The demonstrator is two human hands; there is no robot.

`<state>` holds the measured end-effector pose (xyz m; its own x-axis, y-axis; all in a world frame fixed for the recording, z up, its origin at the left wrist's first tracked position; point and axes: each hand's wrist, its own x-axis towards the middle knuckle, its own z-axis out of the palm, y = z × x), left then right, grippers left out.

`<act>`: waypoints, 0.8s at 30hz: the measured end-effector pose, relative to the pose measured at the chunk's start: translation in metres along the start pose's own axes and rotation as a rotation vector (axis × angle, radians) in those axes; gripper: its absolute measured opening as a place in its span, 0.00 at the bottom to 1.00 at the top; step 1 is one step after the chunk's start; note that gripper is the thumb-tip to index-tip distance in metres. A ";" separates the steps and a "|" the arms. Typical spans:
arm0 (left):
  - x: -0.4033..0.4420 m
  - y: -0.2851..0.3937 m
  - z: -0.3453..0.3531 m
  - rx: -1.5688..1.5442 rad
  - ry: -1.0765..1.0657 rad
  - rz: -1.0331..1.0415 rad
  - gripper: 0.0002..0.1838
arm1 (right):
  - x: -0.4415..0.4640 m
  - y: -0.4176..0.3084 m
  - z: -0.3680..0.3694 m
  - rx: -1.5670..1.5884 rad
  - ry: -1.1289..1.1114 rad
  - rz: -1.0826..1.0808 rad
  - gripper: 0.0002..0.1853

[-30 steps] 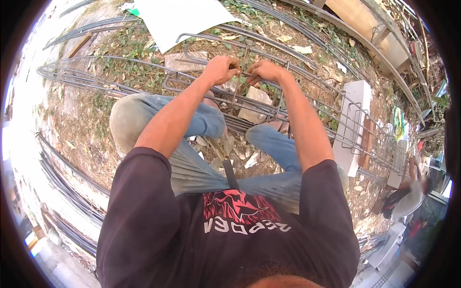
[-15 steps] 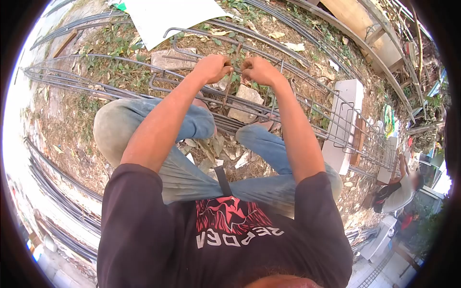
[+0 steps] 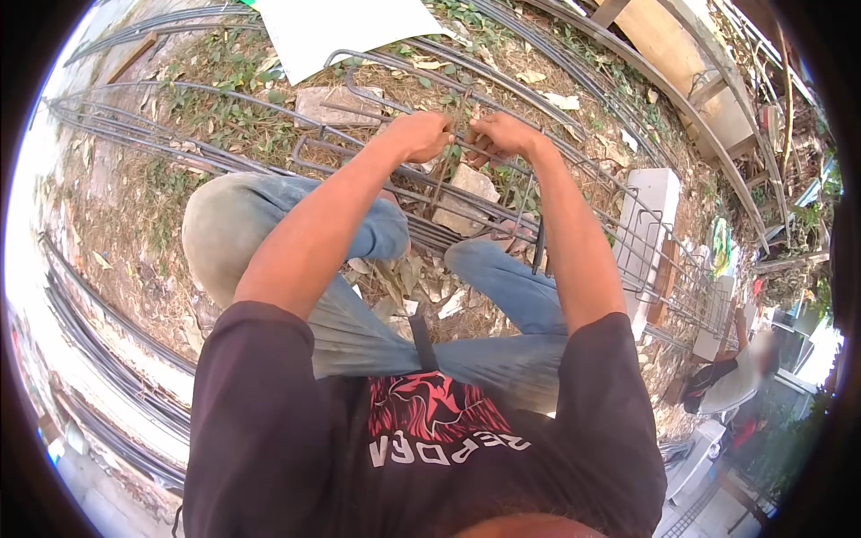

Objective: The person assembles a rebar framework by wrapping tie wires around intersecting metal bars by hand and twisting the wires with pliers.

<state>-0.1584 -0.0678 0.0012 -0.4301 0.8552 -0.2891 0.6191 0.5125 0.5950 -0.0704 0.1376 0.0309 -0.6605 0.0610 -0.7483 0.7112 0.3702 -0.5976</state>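
My left hand is closed at a bar of the rebar cage, beside an upright rusty stirrup. Just to its right, my right hand has its fingers curled in over the same bars. Whatever lies between the fingertips of either hand is too small to make out. Below my right wrist hangs a thin dark object; whether it is held cannot be seen. Hooked bar ends stick out left of my hands. Stones lie under the cage.
A white block supports the cage at the right. Long loose bars lie at the left, a white sheet at the top. Curved planks stand upper right. Another person is at the far right. My bent knees flank the work.
My hands have come closer together than half a second ago, and the right fingers have shifted over the bars. The dark object below my right wrist now shows. The whole view has shifted slightly.
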 end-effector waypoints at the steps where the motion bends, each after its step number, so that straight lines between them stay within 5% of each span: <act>1: -0.001 0.002 -0.002 -0.011 -0.008 -0.014 0.18 | -0.002 -0.006 0.000 -0.028 -0.028 0.028 0.26; 14: 0.002 0.000 0.006 -0.021 0.055 -0.004 0.17 | 0.010 0.000 -0.014 -0.188 -0.241 0.066 0.22; 18: -0.002 -0.002 0.014 0.010 0.218 0.063 0.15 | 0.007 -0.019 -0.006 -0.550 -0.227 -0.035 0.24; 24: -0.001 -0.004 0.014 -0.023 0.193 0.081 0.14 | 0.011 -0.027 0.013 -1.045 -0.048 -0.105 0.21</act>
<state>-0.1508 -0.0696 -0.0110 -0.4983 0.8621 -0.0918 0.6428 0.4385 0.6281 -0.0940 0.1160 0.0350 -0.6804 -0.0461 -0.7314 0.0742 0.9885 -0.1314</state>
